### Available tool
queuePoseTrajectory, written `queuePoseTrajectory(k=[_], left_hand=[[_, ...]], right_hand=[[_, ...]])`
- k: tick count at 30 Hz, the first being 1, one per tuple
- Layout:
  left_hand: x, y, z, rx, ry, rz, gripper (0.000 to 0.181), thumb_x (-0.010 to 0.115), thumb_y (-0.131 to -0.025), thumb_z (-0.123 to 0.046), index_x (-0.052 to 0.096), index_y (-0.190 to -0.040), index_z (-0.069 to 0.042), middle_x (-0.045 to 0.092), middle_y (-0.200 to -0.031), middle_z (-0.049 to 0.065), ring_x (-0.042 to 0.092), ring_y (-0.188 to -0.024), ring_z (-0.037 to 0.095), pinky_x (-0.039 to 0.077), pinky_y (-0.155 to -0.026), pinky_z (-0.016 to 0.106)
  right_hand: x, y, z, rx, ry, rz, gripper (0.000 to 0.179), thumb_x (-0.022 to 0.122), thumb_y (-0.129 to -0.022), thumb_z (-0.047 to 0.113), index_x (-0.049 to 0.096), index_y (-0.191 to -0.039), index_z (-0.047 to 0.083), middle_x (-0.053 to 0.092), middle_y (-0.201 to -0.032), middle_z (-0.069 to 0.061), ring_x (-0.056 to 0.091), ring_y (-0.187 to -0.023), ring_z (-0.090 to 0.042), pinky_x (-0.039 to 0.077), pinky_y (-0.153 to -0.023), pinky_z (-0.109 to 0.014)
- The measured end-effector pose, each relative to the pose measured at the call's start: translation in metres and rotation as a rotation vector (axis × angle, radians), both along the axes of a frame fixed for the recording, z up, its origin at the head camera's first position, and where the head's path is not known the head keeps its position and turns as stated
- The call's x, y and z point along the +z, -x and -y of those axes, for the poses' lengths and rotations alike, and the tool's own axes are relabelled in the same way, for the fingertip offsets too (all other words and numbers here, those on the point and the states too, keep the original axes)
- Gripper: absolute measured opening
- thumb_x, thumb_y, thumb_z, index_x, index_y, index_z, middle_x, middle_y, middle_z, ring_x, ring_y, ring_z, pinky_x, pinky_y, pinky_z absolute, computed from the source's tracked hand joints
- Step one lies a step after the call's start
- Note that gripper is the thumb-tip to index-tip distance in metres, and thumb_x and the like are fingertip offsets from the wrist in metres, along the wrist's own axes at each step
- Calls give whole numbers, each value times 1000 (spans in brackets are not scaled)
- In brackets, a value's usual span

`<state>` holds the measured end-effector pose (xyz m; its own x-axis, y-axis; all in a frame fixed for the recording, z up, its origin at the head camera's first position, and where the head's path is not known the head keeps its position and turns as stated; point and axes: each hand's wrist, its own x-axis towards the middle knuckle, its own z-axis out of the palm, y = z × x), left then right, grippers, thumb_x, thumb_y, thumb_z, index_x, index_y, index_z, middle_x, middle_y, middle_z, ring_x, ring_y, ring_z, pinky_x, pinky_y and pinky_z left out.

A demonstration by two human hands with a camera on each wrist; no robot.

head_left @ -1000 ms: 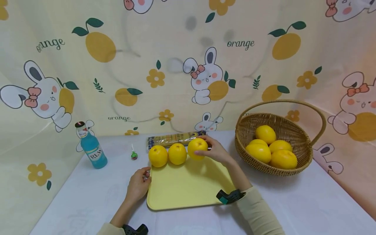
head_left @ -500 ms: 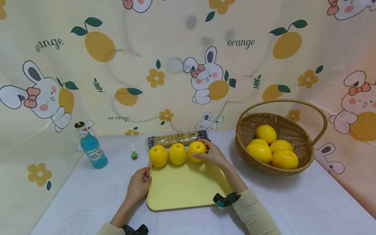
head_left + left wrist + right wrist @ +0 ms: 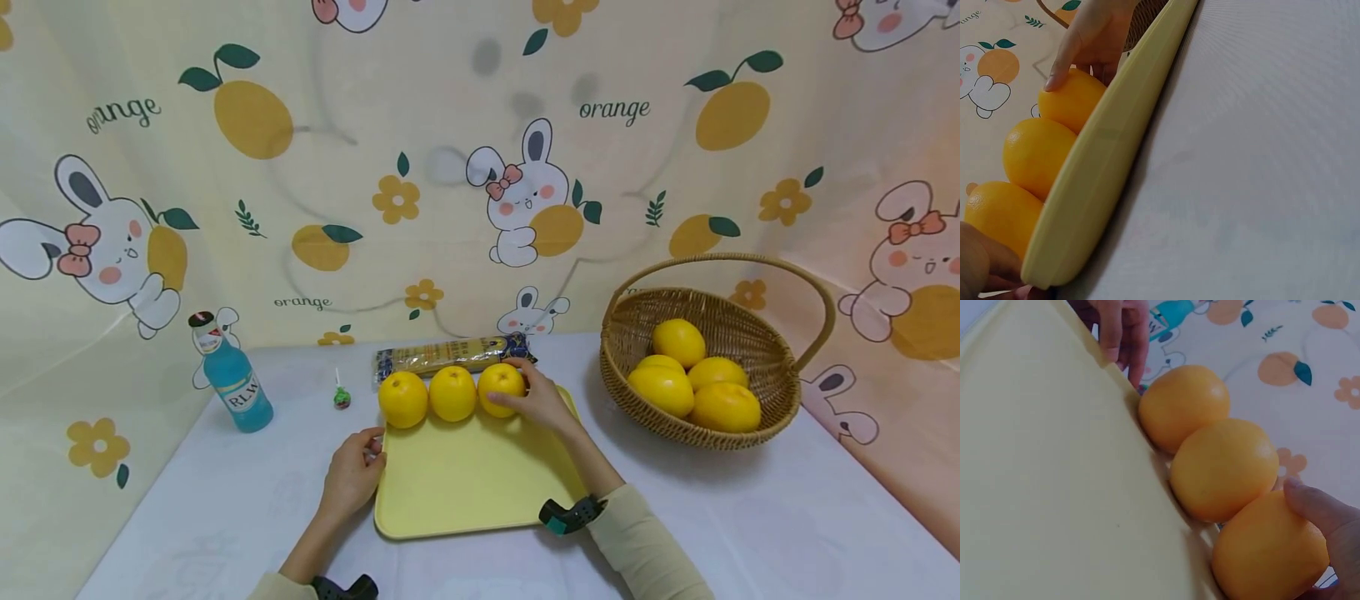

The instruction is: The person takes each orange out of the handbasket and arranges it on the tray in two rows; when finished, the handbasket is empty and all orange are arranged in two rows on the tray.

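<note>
Three yellow-orange oranges stand in a row along the far edge of a pale yellow tray (image 3: 472, 483). My right hand (image 3: 542, 400) holds the rightmost orange (image 3: 501, 390), thumb on its near side and fingers behind it. In the right wrist view the thumb lies on that orange (image 3: 1269, 547), which sits against the middle orange (image 3: 1224, 469). The leftmost orange (image 3: 402, 400) is at the tray's far left corner. My left hand (image 3: 354, 472) grips the tray's left edge, its thumb on the rim in the right wrist view and the other fingers outside it.
A wicker basket (image 3: 615, 375) with several oranges stands at the right. Behind the tray lies a long gold-and-blue packet (image 3: 450, 356). To the left are a green-wrapped lollipop (image 3: 342, 397) and a blue bottle (image 3: 238, 387). A printed curtain (image 3: 420, 108) hangs behind the white table.
My right hand has lowered the rightmost orange slightly onto the tray's far edge, level with the other two. My left hand has stayed at the tray's left edge.
</note>
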<state>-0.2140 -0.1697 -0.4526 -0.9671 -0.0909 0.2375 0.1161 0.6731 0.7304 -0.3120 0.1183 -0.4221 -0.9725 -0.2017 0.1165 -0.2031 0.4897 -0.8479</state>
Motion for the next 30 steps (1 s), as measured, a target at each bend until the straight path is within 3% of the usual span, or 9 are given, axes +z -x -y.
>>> queuePoseTrajectory(k=[6,11,14,21,30], left_hand=[[-3,-2,0,-20,-10,-90,34,59,-76,-2,61,-109,5,56,-81,5,49,-66,12,38,-56,25],[-1,1,0,0,-11,-7,35,59,-78,-2,61,-113,3,57,-84,5,50,-69,13,40,-59,26],[1,2,0,7,-1,27,36,59,-79,-2,60,-115,3,58,-86,5,51,-70,13,40,-60,25],[2,1,0,6,5,38,37,60,-80,-2,60,-116,2,58,-87,4,51,-71,13,40,-61,26],[2,0,1,-1,7,42,37,59,-79,-2,59,-116,4,58,-87,5,51,-70,13,40,-59,26]], right_hand=[[-2,2,-3,61,-25,-44,78,76,-75,30,38,-139,7,44,-134,-16,49,-115,-32,41,-94,-47],[-4,2,-10,169,-65,-109,90,80,-70,14,29,-143,1,36,-139,-22,39,-125,-37,31,-102,-52],[-4,3,-13,200,-76,-140,91,79,-69,10,28,-143,2,35,-140,-23,37,-126,-38,30,-102,-53],[-7,3,-12,188,-32,-110,89,81,-70,14,30,-143,8,39,-138,-17,48,-117,-35,45,-90,-45],[-12,4,-10,163,-3,-135,88,82,-69,16,32,-141,8,39,-137,-16,49,-116,-35,47,-88,-44]])
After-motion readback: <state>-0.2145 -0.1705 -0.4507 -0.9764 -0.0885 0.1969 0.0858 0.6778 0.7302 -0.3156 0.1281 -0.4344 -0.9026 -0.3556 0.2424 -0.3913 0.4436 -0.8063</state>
